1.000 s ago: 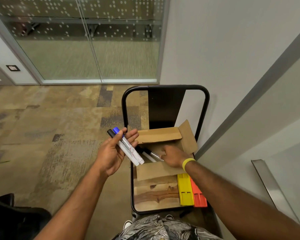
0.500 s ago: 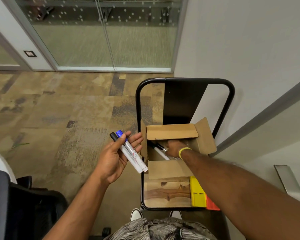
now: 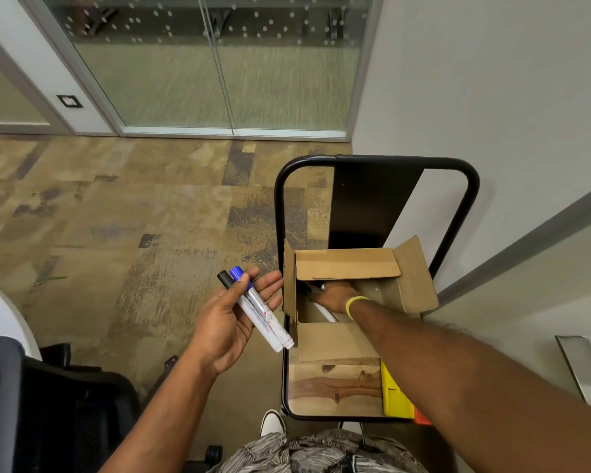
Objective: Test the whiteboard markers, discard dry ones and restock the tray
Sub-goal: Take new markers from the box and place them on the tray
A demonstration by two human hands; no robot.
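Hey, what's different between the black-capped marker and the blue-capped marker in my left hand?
The black-capped marker has a black cap, the blue-capped marker a blue one. The black-capped marker lies on the thumb side, the blue-capped marker nearer the fingertips. Both are capped, white-barrelled, side by side in the left hand.

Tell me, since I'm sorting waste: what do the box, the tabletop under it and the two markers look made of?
Box: matte brown cardboard, with creased flaps. Tabletop: wood or wood-look veneer, showing grain and knots, slight sheen. Markers: probably smooth plastic, white printed barrels, one black cap, one blue.
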